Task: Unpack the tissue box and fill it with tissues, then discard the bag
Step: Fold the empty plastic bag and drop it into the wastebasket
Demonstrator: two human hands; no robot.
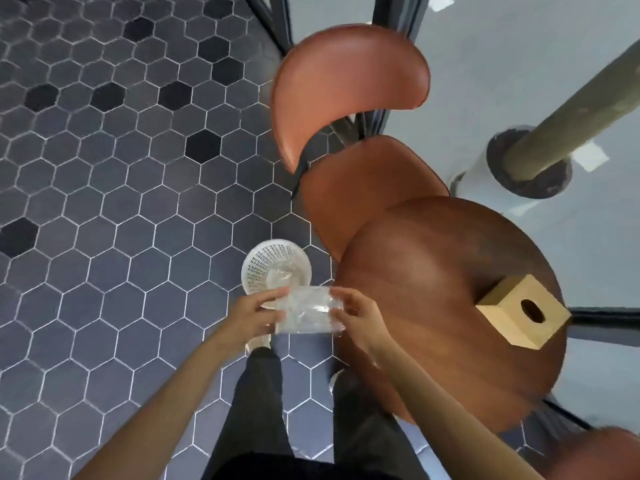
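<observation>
Both hands are up over the floor, just off the near-left edge of the round wooden table (433,306). The left hand (258,315) pinches the left end of a clear plastic bag (308,311), fingers curled closed on it; the right hand (356,315) grips the right end the same way, thumb over the top. The bag looks crumpled and see-through; whether anything remains inside, I cannot tell.

Directly beyond the hands sits a white perforated wastebasket (275,266) on the hexagon-tiled floor, beside the table's left edge, with something clear already lying in it. The wooden tissue box (523,311) rests near the table's right edge, its oval opening facing up, no tissue showing through it from here.

This reads as the discard step. To do it well: bunch the film into one hand so it falls compactly, carry it forward until it is squarely above the basket's mouth, then release low, since light plastic drifts and could catch the rim or land on the tiles.
</observation>
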